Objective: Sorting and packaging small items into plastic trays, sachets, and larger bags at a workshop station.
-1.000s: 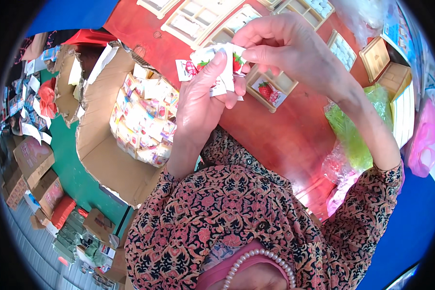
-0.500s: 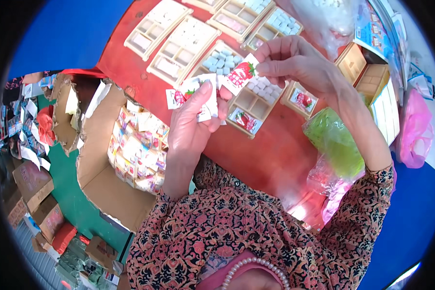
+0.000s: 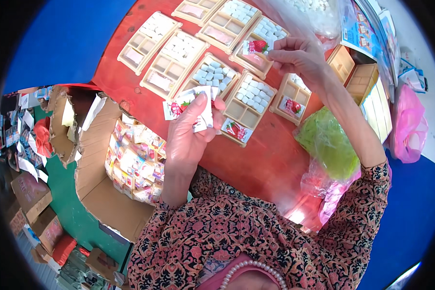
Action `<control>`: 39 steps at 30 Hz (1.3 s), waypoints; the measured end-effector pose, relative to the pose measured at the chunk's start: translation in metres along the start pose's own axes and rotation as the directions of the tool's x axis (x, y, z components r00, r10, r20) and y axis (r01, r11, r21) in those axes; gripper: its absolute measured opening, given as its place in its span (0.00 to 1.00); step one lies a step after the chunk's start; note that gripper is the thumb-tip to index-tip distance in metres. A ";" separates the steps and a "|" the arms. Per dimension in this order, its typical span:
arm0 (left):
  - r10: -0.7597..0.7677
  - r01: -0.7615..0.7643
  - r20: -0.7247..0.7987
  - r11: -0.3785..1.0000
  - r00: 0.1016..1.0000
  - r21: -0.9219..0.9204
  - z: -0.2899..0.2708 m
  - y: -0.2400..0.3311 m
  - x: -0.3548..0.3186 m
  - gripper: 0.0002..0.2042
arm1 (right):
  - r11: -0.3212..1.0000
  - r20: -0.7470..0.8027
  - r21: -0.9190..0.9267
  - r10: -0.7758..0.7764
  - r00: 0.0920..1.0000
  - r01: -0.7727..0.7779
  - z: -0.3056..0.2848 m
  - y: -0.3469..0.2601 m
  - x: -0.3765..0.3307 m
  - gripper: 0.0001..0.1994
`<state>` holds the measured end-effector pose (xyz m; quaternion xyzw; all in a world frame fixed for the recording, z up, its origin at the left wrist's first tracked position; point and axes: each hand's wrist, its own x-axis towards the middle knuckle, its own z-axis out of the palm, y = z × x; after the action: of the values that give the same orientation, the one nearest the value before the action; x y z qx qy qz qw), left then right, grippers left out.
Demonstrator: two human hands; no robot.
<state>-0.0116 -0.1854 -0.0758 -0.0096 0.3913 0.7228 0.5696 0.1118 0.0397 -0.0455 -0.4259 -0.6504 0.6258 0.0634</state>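
Since the earlier frames the right hand [image 3: 299, 58] has moved away from the left hand [image 3: 191, 133] and out over the table [image 3: 275, 159]; the two hands, close together a second ago, are now well apart. The right hand pinches one small strawberry card [image 3: 257, 47] between thumb and fingertips, the other fingers curled, and holds it just above a tray [image 3: 258, 41] filled with white cubes at the far side of the table. The left hand stays nearer the body, fingers closed around a stack of cards [image 3: 191, 106] fanned above its thumb, over the near edge of the table. Between the hands lie more trays, some with white cubes, and one tray [image 3: 246, 108] just right of the left hand already has a strawberry card in its near compartment. A green bag [image 3: 326, 142] sits under the right forearm, and a cardboard box [image 3: 125, 159] of wrapped packets stands left of the table.
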 end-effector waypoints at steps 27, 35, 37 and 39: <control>0.044 -0.057 0.141 0.994 0.989 0.088 0.006 -0.006 0.004 0.13 | 0.965 0.424 -0.144 -0.142 0.895 0.221 0.053 -0.009 -0.024 0.10; -0.005 0.011 0.149 0.999 0.989 -0.040 -0.001 -0.005 0.008 0.15 | 0.981 0.453 -0.140 -0.058 0.889 0.135 0.053 -0.018 -0.024 0.08; -0.041 0.049 0.117 0.996 0.992 -0.068 -0.004 -0.004 0.008 0.15 | 0.989 0.448 -0.105 -0.045 0.893 0.103 0.053 -0.016 -0.022 0.08; -0.071 0.085 0.131 0.990 0.989 -0.110 -0.009 -0.005 0.008 0.15 | 0.995 0.442 -0.072 -0.032 0.897 0.071 0.052 -0.015 -0.022 0.08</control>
<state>-0.0145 -0.1837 -0.0884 -0.0119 0.3112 0.7204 0.6197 0.0868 -0.0112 -0.0338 -0.2587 -0.6852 0.6753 -0.0872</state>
